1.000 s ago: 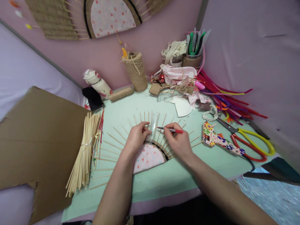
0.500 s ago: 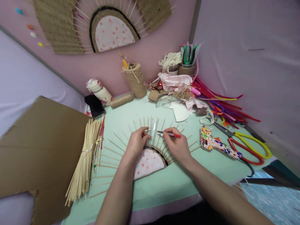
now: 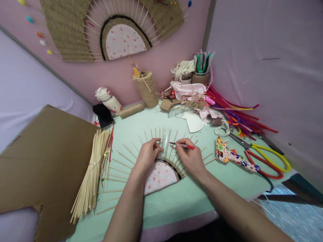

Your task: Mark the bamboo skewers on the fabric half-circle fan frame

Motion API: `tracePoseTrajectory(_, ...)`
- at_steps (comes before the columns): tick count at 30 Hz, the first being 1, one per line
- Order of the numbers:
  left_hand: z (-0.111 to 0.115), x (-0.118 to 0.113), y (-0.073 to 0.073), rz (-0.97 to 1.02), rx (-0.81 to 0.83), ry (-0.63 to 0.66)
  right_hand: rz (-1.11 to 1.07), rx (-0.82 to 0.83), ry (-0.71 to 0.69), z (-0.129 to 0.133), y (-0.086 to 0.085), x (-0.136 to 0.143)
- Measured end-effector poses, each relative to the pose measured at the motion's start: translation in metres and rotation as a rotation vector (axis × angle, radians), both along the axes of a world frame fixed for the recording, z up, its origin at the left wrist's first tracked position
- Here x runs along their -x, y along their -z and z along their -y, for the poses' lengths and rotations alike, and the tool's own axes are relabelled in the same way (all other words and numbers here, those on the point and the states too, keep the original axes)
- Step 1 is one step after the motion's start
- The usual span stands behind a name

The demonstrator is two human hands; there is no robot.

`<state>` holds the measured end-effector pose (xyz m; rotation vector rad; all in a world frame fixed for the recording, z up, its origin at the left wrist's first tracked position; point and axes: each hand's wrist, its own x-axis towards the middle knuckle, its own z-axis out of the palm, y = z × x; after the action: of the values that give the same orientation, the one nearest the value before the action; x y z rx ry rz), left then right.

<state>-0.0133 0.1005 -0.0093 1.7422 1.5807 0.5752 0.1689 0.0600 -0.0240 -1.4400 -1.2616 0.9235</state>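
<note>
A half-round piece covered in pink spotted cloth (image 3: 161,176) lies on the green table, with a black edge band and thin wooden sticks fanning out around it. My left hand (image 3: 148,153) pinches the left edge of a clear ruler (image 3: 166,143), which lies along the sticks above the band. In my right hand (image 3: 190,154) is a red pen (image 3: 186,146), its dark tip pointing left, close to the ruler's right side. Whether the tip touches a stick is too small to tell.
Left are a stick bundle (image 3: 92,174) and cardboard (image 3: 45,158). Twine spools (image 3: 147,89) and a bottle (image 3: 109,101) stand behind. Right are a flowered glue gun (image 3: 234,158), large scissors (image 3: 264,158) and pipe cleaners (image 3: 242,117). A similar fan piece (image 3: 126,42) hangs on the wall.
The camera view has tilted slightly, so the wall and back items appear lower. Both hands keep nearly the same place, with the ruler and pen still held.
</note>
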Motion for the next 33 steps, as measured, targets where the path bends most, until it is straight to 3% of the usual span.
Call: tracePoseTrajectory(33,0.0002,0.0013,-0.004,-0.057,-0.01,0.061,0.002,-0.007,-0.012,-0.0008,0.0016,0.0003)
